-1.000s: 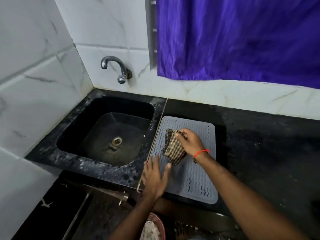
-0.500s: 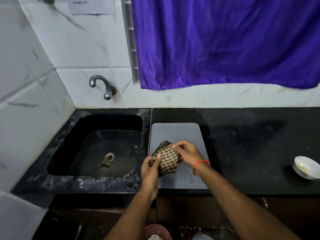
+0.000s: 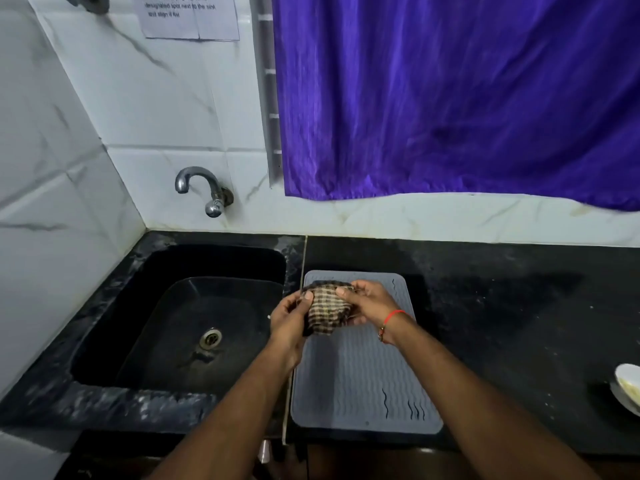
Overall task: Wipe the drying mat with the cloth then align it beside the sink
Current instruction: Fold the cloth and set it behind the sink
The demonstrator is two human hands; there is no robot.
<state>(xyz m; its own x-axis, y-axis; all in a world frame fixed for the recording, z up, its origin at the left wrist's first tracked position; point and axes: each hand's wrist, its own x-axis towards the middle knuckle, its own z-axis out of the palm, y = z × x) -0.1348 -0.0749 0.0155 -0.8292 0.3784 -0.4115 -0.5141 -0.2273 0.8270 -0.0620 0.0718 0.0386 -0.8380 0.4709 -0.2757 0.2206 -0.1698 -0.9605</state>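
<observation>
A grey ribbed drying mat (image 3: 356, 379) lies flat on the black counter, its left edge along the seam beside the black sink (image 3: 194, 327). A brown checked cloth (image 3: 327, 310) is bunched up above the mat's far end. My left hand (image 3: 289, 315) grips the cloth's left side, thumb on top. My right hand (image 3: 367, 301), with a red thread at the wrist, pinches the cloth's top right edge. Both hands hold the cloth lifted off the mat.
A metal tap (image 3: 204, 188) juts from the tiled wall above the sink. A purple curtain (image 3: 450, 98) hangs behind the counter. A white bowl (image 3: 628, 388) sits at the counter's right edge. A paper note (image 3: 190, 15) is stuck on the wall.
My left hand left the mat's near edge and took hold of the cloth. Both hands have raised the cloth off the mat. The camera has tilted up.
</observation>
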